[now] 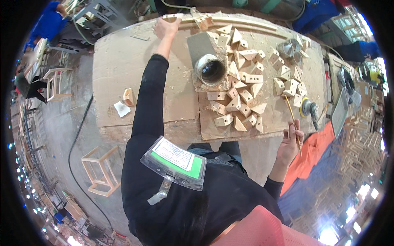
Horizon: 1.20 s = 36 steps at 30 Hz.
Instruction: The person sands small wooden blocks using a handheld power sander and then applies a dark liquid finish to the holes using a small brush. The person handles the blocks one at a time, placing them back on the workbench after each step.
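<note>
My left hand (167, 28) reaches to the far edge of the table, its fingers closed on a pale wood block (172, 17) that they partly cover. To the right, my right hand (292, 141) is raised over the table's near edge and grips a thin wooden stick (289, 108). The stick's upper end points toward drilled wood corner blocks (291, 87). A large pile of similar blocks (246, 96) lies in the middle. Left of the pile stands a round glue-crusted pot (211, 69) with a dark inside.
The table (119, 61) also bears a sander (308, 108), metal cans (289, 50), a lone block (128, 97) and a white scrap (122, 109). A wooden frame (100, 170) and a dark hose (78, 137) are on the floor. Other people in blue (47, 24) work nearby.
</note>
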Each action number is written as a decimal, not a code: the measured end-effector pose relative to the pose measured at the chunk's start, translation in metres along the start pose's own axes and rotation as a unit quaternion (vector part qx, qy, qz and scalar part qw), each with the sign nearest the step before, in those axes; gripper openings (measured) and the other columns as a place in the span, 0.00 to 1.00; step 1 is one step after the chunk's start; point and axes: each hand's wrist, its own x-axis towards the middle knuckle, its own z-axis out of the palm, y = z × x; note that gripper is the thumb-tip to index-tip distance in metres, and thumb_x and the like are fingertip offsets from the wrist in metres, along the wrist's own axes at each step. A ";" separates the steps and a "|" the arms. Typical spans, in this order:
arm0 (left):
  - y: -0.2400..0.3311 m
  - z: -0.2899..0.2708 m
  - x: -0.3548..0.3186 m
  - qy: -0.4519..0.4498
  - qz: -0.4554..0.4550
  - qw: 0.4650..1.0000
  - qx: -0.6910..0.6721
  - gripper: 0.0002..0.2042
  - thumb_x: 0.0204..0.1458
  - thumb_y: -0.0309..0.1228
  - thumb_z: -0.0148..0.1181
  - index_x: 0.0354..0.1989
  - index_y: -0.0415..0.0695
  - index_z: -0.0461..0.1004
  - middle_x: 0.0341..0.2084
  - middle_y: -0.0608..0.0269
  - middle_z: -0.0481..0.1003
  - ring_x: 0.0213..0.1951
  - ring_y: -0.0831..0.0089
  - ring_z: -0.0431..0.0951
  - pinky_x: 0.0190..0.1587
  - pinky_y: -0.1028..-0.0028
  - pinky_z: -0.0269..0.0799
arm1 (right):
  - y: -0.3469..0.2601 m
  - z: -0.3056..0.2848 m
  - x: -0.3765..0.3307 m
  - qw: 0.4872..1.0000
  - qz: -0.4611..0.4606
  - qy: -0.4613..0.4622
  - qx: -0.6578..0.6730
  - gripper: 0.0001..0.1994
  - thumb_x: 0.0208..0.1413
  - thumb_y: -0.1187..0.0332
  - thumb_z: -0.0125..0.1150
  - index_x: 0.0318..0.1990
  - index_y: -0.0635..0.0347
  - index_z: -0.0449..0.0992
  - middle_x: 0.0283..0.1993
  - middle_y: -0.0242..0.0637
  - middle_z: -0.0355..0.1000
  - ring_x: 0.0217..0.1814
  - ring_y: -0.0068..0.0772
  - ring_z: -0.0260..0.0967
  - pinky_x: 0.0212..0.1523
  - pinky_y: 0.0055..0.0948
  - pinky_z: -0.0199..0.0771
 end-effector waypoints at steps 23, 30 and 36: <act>-0.083 -0.180 -0.301 0.157 -0.099 0.959 -0.215 0.17 0.52 0.13 0.46 0.50 0.38 0.72 0.43 0.57 0.73 0.37 0.75 0.75 0.39 0.75 0.74 | 0.026 0.036 0.079 0.949 0.266 -0.090 0.142 0.08 0.59 0.62 0.60 0.42 0.52 0.75 0.37 0.28 0.76 0.36 0.19 0.72 0.33 0.18 0.73; -0.017 -0.152 -0.352 0.128 -0.172 0.929 -0.301 0.14 0.55 0.16 0.48 0.48 0.40 0.74 0.38 0.61 0.75 0.33 0.77 0.76 0.36 0.77 0.72 | 0.024 0.013 0.099 0.975 0.141 -0.170 -0.033 0.15 0.62 0.59 0.55 0.50 0.57 0.74 0.38 0.28 0.75 0.37 0.17 0.71 0.36 0.18 0.70; 0.012 -0.153 -0.374 0.158 -0.214 0.905 -0.332 0.13 0.53 0.16 0.49 0.44 0.41 0.75 0.36 0.61 0.75 0.35 0.75 0.76 0.32 0.78 0.72 | 0.020 0.000 0.093 0.955 0.098 -0.244 -0.137 0.16 0.64 0.57 0.51 0.48 0.58 0.74 0.41 0.32 0.75 0.40 0.20 0.71 0.37 0.19 0.70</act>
